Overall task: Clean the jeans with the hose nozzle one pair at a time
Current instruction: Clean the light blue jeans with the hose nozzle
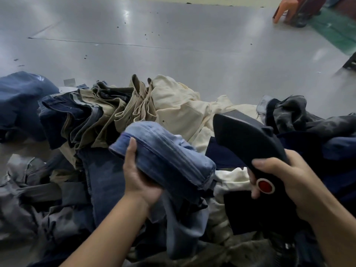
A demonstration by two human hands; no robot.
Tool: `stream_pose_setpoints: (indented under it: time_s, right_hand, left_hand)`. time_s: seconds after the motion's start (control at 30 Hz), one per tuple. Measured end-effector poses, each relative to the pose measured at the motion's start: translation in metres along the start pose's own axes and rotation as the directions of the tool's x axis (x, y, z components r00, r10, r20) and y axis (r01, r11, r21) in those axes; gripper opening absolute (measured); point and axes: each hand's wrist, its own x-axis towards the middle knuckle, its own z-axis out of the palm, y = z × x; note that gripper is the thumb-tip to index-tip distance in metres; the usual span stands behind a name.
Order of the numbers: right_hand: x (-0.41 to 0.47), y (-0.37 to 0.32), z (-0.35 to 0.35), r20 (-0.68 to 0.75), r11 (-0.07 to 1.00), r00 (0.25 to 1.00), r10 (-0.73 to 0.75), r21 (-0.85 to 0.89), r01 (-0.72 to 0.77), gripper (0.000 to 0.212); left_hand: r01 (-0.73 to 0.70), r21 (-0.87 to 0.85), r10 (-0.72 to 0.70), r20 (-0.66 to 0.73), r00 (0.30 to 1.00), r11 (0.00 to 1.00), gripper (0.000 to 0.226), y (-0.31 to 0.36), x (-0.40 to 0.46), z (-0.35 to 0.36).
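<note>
Head view: both hands loaded over garment pile.
L hand (138,176) grips faded blue denim jeans leg (165,151), lifted above mixed blue/beige/cream clothing heap (173,105); R hand (289,182) fingers wrapped round black plastic hose nozzle w/ red button (248,139), just beside jeans.

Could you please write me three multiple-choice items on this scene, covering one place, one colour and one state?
1. Where is the cream garment?
A. beyond the held blue jeans
B. on the orange stool
C. under the right wrist

2. What colour is the nozzle's round button?
A. green
B. red
C. yellow

3. What is the left hand doing?
A. lying flat
B. pointing
C. gripping the blue jeans

Answers: A, it lies farther up the pile; B, red disc on the black hose nozzle; C, fingers curl around the denim.
</note>
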Motion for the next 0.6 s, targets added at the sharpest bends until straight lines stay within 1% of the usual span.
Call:
stream_pose_setpoints:
  time_s: [0.03, 0.1, 0.17, 0.27, 0.37, 0.47, 0.6]
  right_hand:
    - [-0.002, 0.001, 0.001, 0.016, 1.0, 1.0, 0.004, -0.016, -0.004, 0.026]
    - [-0.003, 0.004, 0.002, 0.037, 0.999, 0.999, 0.015, -0.045, -0.013, 0.015]
    - [-0.004, 0.01, 0.001, 0.062, 0.995, 0.997, 0.045, -0.087, -0.039, 0.01]
    - [-0.004, 0.019, -0.003, 0.118, 0.981, 0.987, 0.113, -0.169, -0.093, 0.011]
    - [-0.004, 0.026, -0.004, 0.137, 0.96, 0.978, 0.158, -0.255, -0.119, 0.009]
    - [-0.002, 0.033, 0.0, 0.142, 0.945, 0.975, 0.169, -0.305, -0.12, 0.016]
    - [0.0, 0.034, 0.009, 0.168, 0.938, 0.973, 0.157, -0.335, -0.093, 0.011]
  left_hand:
    - [0.048, -0.013, -0.048, -0.048, 0.998, 0.999, 0.053, -0.005, 0.001, 0.001]
    - [0.131, -0.069, -0.137, -0.098, 0.986, 0.989, 0.054, -0.007, 0.003, 0.004]
    - [0.143, -0.129, -0.156, -0.103, 0.982, 0.981, 0.06, -0.001, 0.004, 0.005]
    - [0.135, -0.184, -0.137, 0.002, 0.991, 0.974, 0.06, 0.009, 0.003, 0.0]
    - [0.143, -0.165, -0.131, 0.08, 0.988, 0.976, 0.054, 0.011, 0.0, -0.002]
    - [0.168, -0.125, -0.156, 0.102, 0.982, 0.978, 0.055, 0.009, -0.006, 0.003]
    - [0.221, -0.066, -0.209, 0.145, 0.967, 0.973, 0.059, 0.002, -0.009, 0.008]
